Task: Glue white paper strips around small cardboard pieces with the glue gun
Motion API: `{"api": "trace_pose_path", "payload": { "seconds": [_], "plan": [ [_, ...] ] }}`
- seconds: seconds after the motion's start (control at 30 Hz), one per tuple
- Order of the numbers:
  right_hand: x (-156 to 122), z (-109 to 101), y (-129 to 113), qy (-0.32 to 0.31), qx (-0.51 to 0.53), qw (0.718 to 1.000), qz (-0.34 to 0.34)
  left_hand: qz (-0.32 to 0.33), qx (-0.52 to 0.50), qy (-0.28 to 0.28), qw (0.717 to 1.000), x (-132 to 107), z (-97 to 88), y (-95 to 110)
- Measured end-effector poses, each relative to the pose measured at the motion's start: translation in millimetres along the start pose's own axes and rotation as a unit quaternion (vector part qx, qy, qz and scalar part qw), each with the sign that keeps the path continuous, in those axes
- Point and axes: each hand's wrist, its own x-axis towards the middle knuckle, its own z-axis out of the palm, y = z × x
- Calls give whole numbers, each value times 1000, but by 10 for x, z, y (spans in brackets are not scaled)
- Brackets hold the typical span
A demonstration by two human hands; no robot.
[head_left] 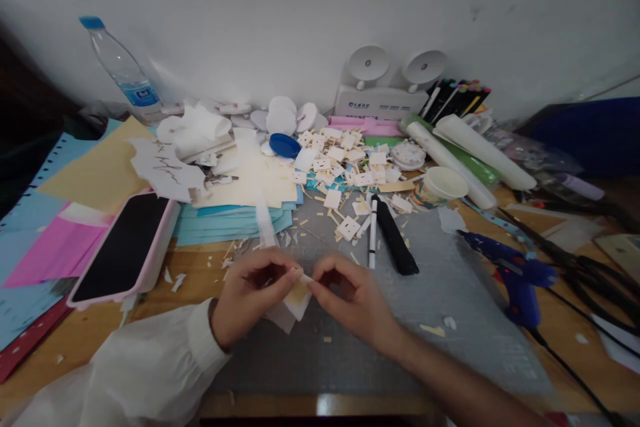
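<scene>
Both hands at work over a grey mat (430, 363). Left hand (257, 293): thumb and forefinger pinched on a pale slip (299, 300); other fingers curled. Right hand (353, 300): thumb and forefinger closed on the slip's upper edge. Slip hangs between the hands, above the mat. Beyond them, a heap of small cards (347, 227); pen (373, 233) just past the right hand. Far right of the hands: blue glue gun (520, 280), scissors (590, 273). Left of them, phone (123, 247) on the bench (200, 257).
</scene>
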Motion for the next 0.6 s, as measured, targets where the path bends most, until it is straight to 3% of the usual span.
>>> {"api": "trace_pose_path", "payload": {
  "seconds": [0.1,0.23,0.33,0.5,0.6],
  "plan": [
    [22,-25,-21,40,37,998,14,-17,-2,-3,1000,23,0,-10],
    [50,-69,-67,76,78,993,47,-34,21,-54,998,29,2,-30],
    [54,-85,-82,80,92,990,70,-36,35,-70,996,18,-3,-50],
    [41,-67,-65,76,135,983,102,14,-8,-123,992,-13,-5,-85],
    [36,-60,-78,72,127,983,107,-12,-24,-139,990,-34,16,-93]
  ]
}}
